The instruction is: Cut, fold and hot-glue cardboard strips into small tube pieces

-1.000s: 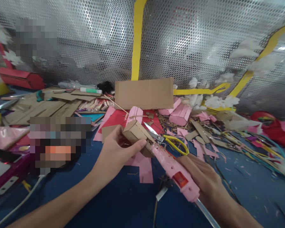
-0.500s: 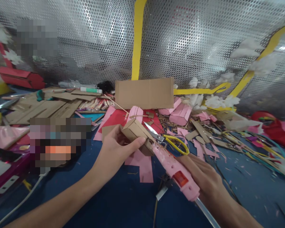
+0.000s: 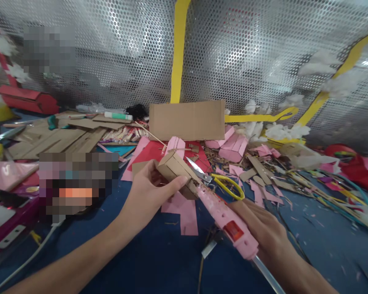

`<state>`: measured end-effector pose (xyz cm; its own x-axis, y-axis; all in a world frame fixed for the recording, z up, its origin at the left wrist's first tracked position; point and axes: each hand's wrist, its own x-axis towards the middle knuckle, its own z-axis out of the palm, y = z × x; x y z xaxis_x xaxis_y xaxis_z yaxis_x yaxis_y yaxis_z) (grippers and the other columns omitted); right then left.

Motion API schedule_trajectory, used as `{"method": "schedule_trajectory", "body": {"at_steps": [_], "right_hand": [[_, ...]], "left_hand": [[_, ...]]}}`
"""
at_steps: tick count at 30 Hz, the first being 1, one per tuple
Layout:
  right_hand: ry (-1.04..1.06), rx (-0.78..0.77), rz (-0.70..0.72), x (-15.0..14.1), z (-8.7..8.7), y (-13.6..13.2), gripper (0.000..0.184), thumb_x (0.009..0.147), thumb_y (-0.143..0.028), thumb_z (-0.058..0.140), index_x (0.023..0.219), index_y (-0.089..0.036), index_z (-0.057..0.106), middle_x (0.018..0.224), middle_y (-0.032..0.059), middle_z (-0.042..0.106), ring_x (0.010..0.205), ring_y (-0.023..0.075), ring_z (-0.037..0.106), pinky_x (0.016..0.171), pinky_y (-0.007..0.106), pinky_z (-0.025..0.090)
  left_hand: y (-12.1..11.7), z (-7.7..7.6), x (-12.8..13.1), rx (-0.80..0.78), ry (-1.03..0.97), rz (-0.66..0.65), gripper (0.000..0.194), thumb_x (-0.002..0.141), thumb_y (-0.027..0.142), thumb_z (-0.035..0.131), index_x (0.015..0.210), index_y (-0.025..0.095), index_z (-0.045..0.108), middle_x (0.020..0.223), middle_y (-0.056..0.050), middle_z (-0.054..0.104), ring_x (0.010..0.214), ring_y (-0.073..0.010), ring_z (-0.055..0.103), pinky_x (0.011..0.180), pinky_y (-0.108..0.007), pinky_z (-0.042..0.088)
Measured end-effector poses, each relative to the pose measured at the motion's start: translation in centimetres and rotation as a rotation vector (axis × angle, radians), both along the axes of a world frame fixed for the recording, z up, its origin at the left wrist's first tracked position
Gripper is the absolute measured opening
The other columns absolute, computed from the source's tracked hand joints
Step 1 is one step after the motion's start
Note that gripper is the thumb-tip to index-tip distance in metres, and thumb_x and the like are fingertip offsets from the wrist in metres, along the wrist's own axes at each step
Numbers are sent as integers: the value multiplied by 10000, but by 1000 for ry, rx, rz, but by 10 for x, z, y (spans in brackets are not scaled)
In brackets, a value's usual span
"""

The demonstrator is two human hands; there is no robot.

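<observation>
My left hand [image 3: 153, 183] grips a small folded cardboard box [image 3: 175, 169], its thumb pressed on the near side. In my right hand [image 3: 260, 224] is a pink hot glue gun [image 3: 223, 218] with a clear glue stick [image 3: 268, 275] coming out of its back end. The gun's nozzle meets the right edge of the box, or lies very close to it; the exact contact is hidden. Just behind the gun lie scissors [image 3: 228, 185] with yellow handles, blades pointing away to the left. Pink paper pieces [image 3: 188, 216] rest on the blue table under the box.
A cardboard panel [image 3: 187, 120] stands at the back before a perforated metal sheet [image 3: 135, 49]. Cardboard strips [image 3: 58, 141] pile up at left, near a purple power strip [image 3: 18, 222] with a white cable. Pink folded shapes [image 3: 233, 147], scraps and a red tape roll [image 3: 346, 159] lie right.
Almost nothing differs. The box and the glue gun keep their places against each other, and the whole view has shifted very slightly.
</observation>
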<state>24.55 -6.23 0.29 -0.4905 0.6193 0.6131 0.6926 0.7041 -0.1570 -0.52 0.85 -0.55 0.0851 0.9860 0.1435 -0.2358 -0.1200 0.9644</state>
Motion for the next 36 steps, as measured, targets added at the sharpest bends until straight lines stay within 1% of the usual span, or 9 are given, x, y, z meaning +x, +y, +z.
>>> {"method": "schedule_trajectory", "body": {"at_steps": [3, 8, 11, 17, 20, 23, 27, 32, 36], "right_hand": [[-8, -3, -1, 1, -1, 0, 244, 1118, -283, 403, 929, -206, 538, 736, 21, 604, 588, 163, 534, 568, 298, 412], [-12, -9, -3, 1, -2, -1, 263, 1123, -298, 380, 933, -206, 537, 745, 32, 623, 590, 169, 541, 568, 304, 421], [-11, -2, -1, 1, -2, -1, 281, 1122, -312, 385, 911, -207, 538, 748, 42, 635, 596, 173, 552, 573, 308, 428], [-8, -15, -9, 1, -2, -1, 290, 1110, -289, 410, 877, -200, 558, 738, 43, 632, 586, 167, 551, 561, 304, 428], [12, -14, -7, 1, -1, -1, 289, 1107, -290, 419, 876, -202, 569, 713, 30, 615, 575, 164, 540, 545, 298, 425], [21, -24, 2, 0, -1, -2, 269, 1104, -283, 425, 889, -206, 567, 717, 26, 613, 582, 163, 543, 555, 295, 435], [58, -40, 11, 2, -3, -3, 222, 1095, -277, 444, 921, -210, 565, 749, 32, 639, 604, 167, 573, 568, 295, 444], [59, -85, -26, 4, -3, -2, 38, 1030, -223, 576, 1005, -208, 599, 762, 16, 655, 598, 155, 597, 562, 278, 469], [91, -72, -74, 0, 3, -4, 123, 1045, -313, 572, 974, -217, 602, 706, 3, 645, 548, 151, 600, 516, 264, 480]], "left_hand": [[1, -2, 0, 16, -16, -16, 424, 769, 326, 922, 1080, 189, 668, 1093, -63, 801, 997, -228, 770, 866, -325, 636], [0, -2, 0, 24, -23, -30, 415, 774, 311, 922, 1077, 193, 664, 1097, -49, 797, 1015, -213, 766, 891, -306, 627], [-2, -1, 1, 3, -2, -36, 436, 772, 321, 922, 1092, 191, 658, 1094, -53, 794, 1005, -220, 764, 865, -309, 627], [-3, -1, 0, -20, 41, -38, 450, 767, 353, 919, 1088, 197, 645, 1064, -60, 792, 946, -232, 760, 742, -294, 614], [-2, 0, 0, -16, 48, -39, 452, 766, 360, 916, 1087, 197, 643, 1099, -78, 793, 966, -246, 763, 781, -318, 621], [-3, 1, 0, 3, 53, -40, 435, 774, 362, 910, 1078, 199, 645, 1114, -79, 792, 999, -246, 760, 866, -342, 617], [-3, 2, -1, 22, 92, -37, 413, 796, 379, 892, 1077, 204, 645, 1079, -66, 785, 957, -229, 755, 826, -327, 612], [-2, 2, -2, 20, 122, -48, 425, 815, 393, 873, 1118, 195, 650, 1121, -88, 774, 953, -236, 752, 821, -345, 616], [-3, 3, -2, 10, 122, -64, 425, 828, 405, 853, 1156, 198, 678, 1137, -98, 774, 990, -256, 747, 816, -352, 624]]}}
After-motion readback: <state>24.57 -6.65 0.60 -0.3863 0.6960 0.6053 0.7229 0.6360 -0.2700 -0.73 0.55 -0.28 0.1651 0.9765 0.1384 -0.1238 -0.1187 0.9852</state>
